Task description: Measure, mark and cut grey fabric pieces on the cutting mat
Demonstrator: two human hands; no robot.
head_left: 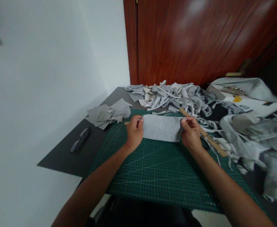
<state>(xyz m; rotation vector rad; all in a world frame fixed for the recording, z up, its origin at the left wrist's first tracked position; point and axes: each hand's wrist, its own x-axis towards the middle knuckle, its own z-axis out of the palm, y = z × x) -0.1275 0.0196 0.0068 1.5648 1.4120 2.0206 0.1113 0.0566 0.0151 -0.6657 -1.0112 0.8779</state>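
From my remote seat I had both bare hands on one light grey, roughly rectangular piece of soft, fabric-like material (162, 127). Left hand (135, 132): closed, thumb and fingers pinching the piece's left end. Right hand (191, 132): closed too, pinching its right end near the upper corner. The piece was spread between them, over the far half of a dark green cutting mat printed with a pale grid (152, 171); I couldn't tell whether its lower edge touched the mat.

Step in hand, my call: holding the single piece out flat, tilted toward the camera. The next move seemed to call for an even pull on both ends, so the sheet wouldn't sag or crease.

Around it: loose stack of flat grey cut pieces (109, 114) left of the mat, on a dark grey tabletop (62, 159); heap of tangled grey and whitish strips (167, 96) behind; narrow light-brown wooden strip (214, 145) slanting just beside the right hand; what looked like dark-framed glasses (81, 140) far left.

Labels: no brand I could read. Small pale marks sat on the mat's near right edge, too blurred to read. White box (259, 108), back right, had a yellow patch, no legible text.
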